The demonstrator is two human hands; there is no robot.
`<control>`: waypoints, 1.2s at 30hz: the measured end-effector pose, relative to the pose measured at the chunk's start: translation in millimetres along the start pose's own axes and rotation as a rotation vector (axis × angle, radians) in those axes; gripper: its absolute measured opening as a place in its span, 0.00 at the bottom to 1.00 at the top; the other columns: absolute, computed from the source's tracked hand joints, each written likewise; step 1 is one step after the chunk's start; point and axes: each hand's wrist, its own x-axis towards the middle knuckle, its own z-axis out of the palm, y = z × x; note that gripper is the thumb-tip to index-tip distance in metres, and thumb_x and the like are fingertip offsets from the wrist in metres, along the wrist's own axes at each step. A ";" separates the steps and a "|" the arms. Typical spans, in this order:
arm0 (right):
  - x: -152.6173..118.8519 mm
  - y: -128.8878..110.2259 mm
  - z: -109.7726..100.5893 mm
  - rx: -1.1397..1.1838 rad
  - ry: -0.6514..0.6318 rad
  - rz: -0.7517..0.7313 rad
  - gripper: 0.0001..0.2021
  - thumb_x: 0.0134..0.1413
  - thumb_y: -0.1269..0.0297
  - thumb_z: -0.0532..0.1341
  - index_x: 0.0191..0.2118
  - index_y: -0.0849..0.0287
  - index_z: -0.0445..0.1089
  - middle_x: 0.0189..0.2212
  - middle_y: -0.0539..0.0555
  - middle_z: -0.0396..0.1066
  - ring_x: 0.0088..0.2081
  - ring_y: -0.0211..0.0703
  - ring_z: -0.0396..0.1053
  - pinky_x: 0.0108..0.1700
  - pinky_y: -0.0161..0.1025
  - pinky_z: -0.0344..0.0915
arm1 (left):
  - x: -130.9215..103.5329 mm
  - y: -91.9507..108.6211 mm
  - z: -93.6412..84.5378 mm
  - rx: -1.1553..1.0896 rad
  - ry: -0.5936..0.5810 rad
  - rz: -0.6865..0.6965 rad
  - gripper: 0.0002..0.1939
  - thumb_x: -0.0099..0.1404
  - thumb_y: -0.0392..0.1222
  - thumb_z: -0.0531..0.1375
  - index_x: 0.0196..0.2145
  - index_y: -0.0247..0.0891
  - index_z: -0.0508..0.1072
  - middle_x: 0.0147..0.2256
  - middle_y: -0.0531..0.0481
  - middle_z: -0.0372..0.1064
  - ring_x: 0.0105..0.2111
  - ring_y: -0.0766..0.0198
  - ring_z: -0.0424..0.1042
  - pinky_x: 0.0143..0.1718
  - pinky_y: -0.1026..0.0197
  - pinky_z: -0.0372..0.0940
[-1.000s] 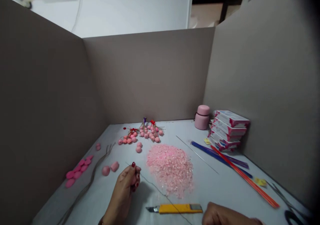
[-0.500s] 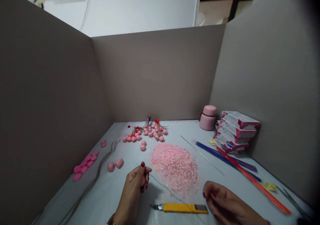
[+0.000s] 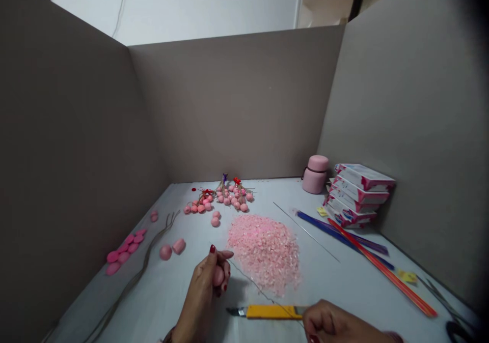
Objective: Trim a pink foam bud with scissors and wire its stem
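My left hand point(image 3: 212, 277) is closed around a round pink ball point(image 3: 218, 276), its index finger stretched over the top. A thin wire point(image 3: 252, 282) runs from beside this hand, over the knife, toward my right hand point(image 3: 324, 322). The fingers of my right hand are curled together at the wire's lower end. A yellow utility knife point(image 3: 269, 312) lies between the hands with its blade pointing left. Beyond them sits a heap of small pink chips point(image 3: 267, 251). A pink ball point(image 3: 165, 252) and a pink cylindrical piece point(image 3: 179, 246) lie left of my left hand.
Several flat pink pieces point(image 3: 123, 257) and long brown strands point(image 3: 143, 269) lie at left. Bunches of pink balls point(image 3: 233, 198) are at the back. A pink flask point(image 3: 315, 175), stacked boxes point(image 3: 359, 193), blue strips point(image 3: 336, 236), red strips point(image 3: 385, 272) and scissors point(image 3: 439, 297) are at right.
My right hand has moved left and down to the knife's end, and its fingers have curled closed. My left hand has turned a little, showing more of the pink ball. The view has shifted slightly.
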 end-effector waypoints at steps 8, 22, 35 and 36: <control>2.7 -3.3 3.8 0.153 0.019 -0.078 0.25 0.41 0.43 0.66 0.24 0.61 0.59 0.14 0.41 0.57 0.11 0.21 0.43 0.13 0.27 0.34 | -0.4 -7.2 7.5 0.073 -0.132 -0.085 0.25 0.48 0.61 0.63 0.26 0.31 0.76 0.15 0.57 0.60 0.12 0.74 0.52 0.16 0.67 0.42; 12.8 -15.8 26.9 0.373 0.110 -0.083 0.22 0.37 0.49 0.71 0.28 0.65 0.66 0.23 0.47 0.70 0.10 0.19 0.45 0.12 0.27 0.37 | -15.3 -17.4 22.8 0.110 -0.161 -0.150 0.24 0.45 0.61 0.65 0.20 0.33 0.77 0.12 0.57 0.58 0.14 0.72 0.52 0.18 0.66 0.44; 10.3 -6.0 20.4 0.323 0.161 -0.064 0.21 0.41 0.51 0.69 0.29 0.66 0.69 0.16 0.41 0.59 0.10 0.19 0.41 0.13 0.28 0.32 | 0.7 -17.3 8.4 -0.040 -0.012 -0.215 0.20 0.47 0.56 0.66 0.22 0.32 0.74 0.13 0.59 0.56 0.12 0.75 0.51 0.15 0.70 0.44; 9.6 -4.9 19.0 0.320 0.170 -0.072 0.20 0.41 0.51 0.70 0.29 0.65 0.68 0.16 0.40 0.59 0.10 0.19 0.40 0.13 0.29 0.32 | 3.1 -14.0 3.9 -0.033 0.012 -0.198 0.20 0.48 0.56 0.65 0.22 0.33 0.74 0.13 0.59 0.57 0.13 0.75 0.52 0.16 0.71 0.45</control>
